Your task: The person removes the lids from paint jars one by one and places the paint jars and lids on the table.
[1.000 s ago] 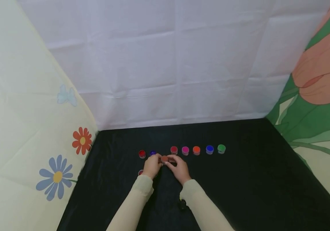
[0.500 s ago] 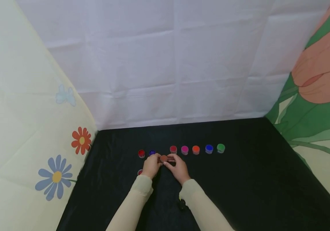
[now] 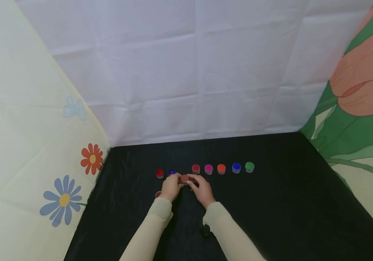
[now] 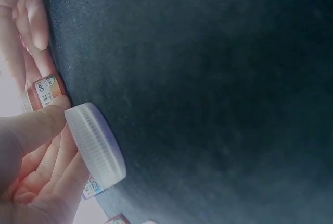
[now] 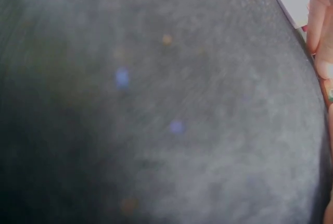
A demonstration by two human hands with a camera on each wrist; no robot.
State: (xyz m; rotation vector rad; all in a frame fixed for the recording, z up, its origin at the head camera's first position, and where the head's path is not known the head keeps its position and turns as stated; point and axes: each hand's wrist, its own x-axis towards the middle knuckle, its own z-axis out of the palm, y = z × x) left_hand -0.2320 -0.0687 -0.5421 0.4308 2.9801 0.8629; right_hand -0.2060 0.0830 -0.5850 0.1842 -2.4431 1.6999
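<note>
Both hands meet over the black cloth, around a small clear jar with a brown top (image 3: 184,179). My left hand (image 3: 171,187) pinches its left side; in the left wrist view the thumb (image 4: 44,122) lies against the jar's labelled side (image 4: 48,89). From the right, the fingers and thumb of my right hand (image 3: 202,190) grip the same jar. A white ribbed lid (image 4: 96,143) shows beside my left fingers in the left wrist view. Only a sliver of the held jar (image 5: 327,89) appears between my right fingers at the right wrist view's edge.
Behind my hands runs a row of small jars: red (image 3: 159,174), purple (image 3: 172,172), rose-red (image 3: 196,169), pink (image 3: 208,169), orange (image 3: 221,169), blue (image 3: 236,168) and green (image 3: 250,166). Another red one (image 3: 158,194) is partly hidden by my left wrist. Fabric walls surround the black cloth (image 3: 287,203).
My right fingers have shifted slightly left around the brown-topped jar. The left hand has hardly moved, and the jars in the row stand as before.
</note>
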